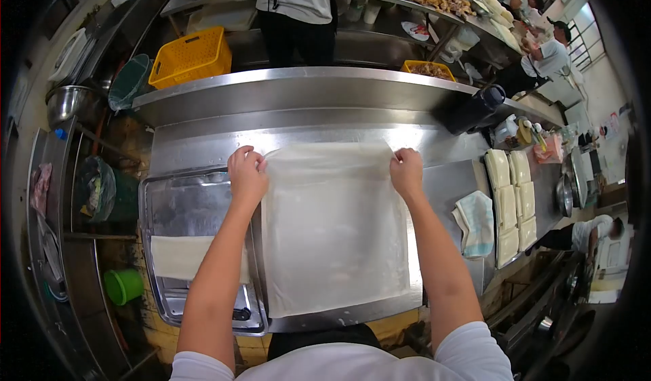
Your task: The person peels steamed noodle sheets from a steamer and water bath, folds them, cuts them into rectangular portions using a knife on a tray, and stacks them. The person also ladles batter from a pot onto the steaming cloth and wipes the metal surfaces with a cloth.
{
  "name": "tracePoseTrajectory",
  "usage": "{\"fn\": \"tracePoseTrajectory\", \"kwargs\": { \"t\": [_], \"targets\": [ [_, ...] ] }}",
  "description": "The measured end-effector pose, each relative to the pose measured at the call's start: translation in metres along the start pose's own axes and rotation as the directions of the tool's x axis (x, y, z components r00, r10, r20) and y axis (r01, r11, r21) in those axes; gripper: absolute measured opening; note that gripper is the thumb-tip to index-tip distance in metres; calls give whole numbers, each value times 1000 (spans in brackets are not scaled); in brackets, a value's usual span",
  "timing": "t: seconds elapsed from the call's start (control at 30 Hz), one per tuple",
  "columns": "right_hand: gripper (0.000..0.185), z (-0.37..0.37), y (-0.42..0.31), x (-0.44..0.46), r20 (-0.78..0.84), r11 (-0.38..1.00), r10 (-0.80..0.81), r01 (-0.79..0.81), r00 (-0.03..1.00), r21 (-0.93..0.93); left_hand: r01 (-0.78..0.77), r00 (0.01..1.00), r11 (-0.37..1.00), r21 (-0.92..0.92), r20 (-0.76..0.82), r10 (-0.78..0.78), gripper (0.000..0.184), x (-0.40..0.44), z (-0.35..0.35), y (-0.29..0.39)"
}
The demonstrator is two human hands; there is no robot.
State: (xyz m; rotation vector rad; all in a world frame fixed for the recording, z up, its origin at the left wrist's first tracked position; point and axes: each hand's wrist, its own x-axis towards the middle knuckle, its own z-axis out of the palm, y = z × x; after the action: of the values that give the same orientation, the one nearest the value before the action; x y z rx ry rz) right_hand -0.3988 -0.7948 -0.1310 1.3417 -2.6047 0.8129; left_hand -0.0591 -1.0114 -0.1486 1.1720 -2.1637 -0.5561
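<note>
A large, thin, pale sheet (pixel 336 232) lies spread on the steel counter (pixel 203 133). My left hand (pixel 248 171) pinches its far left corner, and my right hand (pixel 407 171) pinches its far right corner. The sheet's near edge lies close to the counter's front edge. Left of the sheet, under my left forearm, is a metal tray (pixel 183 205) with a folded pale sheet (pixel 180 257) in it. Right of my right forearm lies a folded white and light-blue cloth (pixel 476 224).
Several folded pale packets (pixel 506 208) fill a tray at the right. A dark bottle (pixel 478 108) stands at the back right, by the raised steel ledge (pixel 298 86). Beyond it are a yellow crate (pixel 192 57) and a person (pixel 296 15). A green bucket (pixel 123 286) is at the left.
</note>
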Motion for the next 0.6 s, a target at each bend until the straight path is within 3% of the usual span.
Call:
{"fn": "tracePoseTrajectory", "kwargs": {
  "t": [0.1,0.2,0.3,0.5,0.57,0.6],
  "targets": [
    [5,-30,10,-34,-14,999,-42,43,999,11,-31,999,998,-46,-46,29,14,-37,-39,20],
    [7,-52,19,-83,56,996,-93,94,994,-6,-188,982,981,37,18,188,13,-83,-65,23],
    [14,-60,26,-121,199,992,-122,119,972,27,-232,961,954,190,199,194,17,-115,-77,29],
    [28,-67,-21,-121,331,990,-92,51,939,131,-102,953,992,74,291,77,45,-128,-69,39],
    [34,-61,-48,-113,385,978,-128,52,914,201,-142,934,982,120,345,93,52,-125,-66,53],
    [40,-48,-54,-111,479,985,-161,110,863,132,-161,924,976,143,369,99,56,-124,-65,58]
  ]
}}
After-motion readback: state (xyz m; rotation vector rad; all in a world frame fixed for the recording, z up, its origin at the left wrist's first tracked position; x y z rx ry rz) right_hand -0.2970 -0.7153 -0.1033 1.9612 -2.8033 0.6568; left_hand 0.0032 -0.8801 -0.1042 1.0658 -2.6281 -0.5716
